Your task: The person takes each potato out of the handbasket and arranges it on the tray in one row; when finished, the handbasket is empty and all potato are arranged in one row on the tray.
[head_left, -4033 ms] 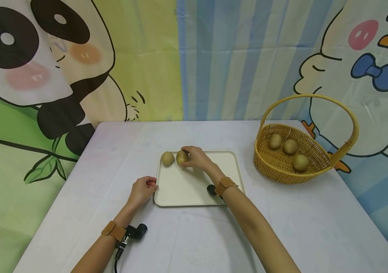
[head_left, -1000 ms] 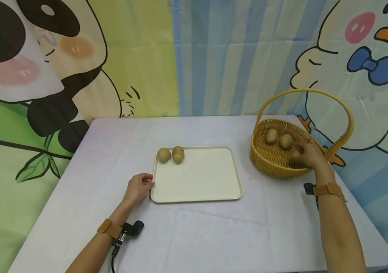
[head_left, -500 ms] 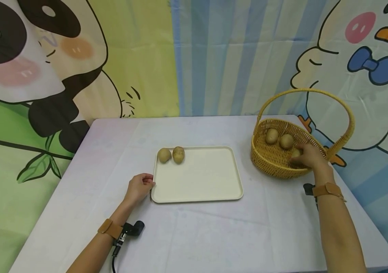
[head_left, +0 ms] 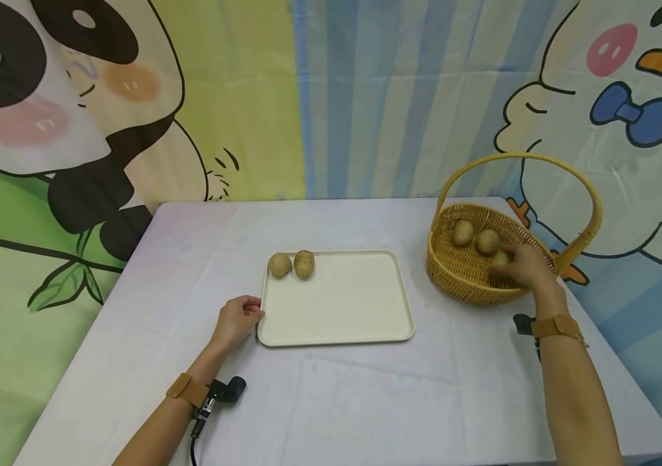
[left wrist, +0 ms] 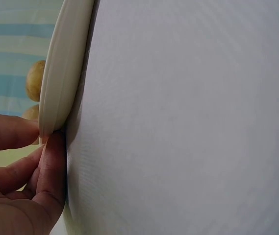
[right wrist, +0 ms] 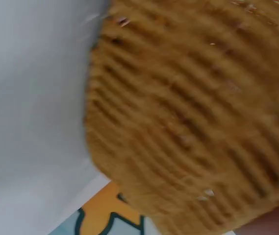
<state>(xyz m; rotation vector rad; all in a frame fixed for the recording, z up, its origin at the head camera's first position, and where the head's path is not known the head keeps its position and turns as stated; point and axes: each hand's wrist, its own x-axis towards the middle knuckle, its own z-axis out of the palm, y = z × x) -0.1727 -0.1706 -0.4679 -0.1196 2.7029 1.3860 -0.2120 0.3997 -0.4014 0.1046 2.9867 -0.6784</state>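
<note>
My left hand [head_left: 239, 320] pinches the left rim of a cream rectangular tray [head_left: 342, 304]. In the left wrist view the thumb lies on top of the rim and the fingers [left wrist: 52, 171] are beneath it. Two potatoes [head_left: 279, 265] sit side by side in the tray's far left corner. Over at the right, my right hand [head_left: 531, 266] reaches into a wicker basket [head_left: 459, 282] and grips a potato [head_left: 501, 260], which the fingers partly cover. Another potato [head_left: 488, 241] lies just beyond it, and a third potato [head_left: 463, 232] is farther left in the basket.
A tall arched handle [head_left: 517, 155] spans the basket, rising beside the right hand. White cloth covers the table [head_left: 336, 401]. Behind its far edge hangs a printed curtain [head_left: 365, 97]. The basket's woven wall [right wrist: 188, 112] fills most of the right wrist view.
Four seconds ago the right hand held a potato on the tray; that potato now rests there. The right hand moved into the basket and took hold of another, shifting slightly left. The left hand stayed.
</note>
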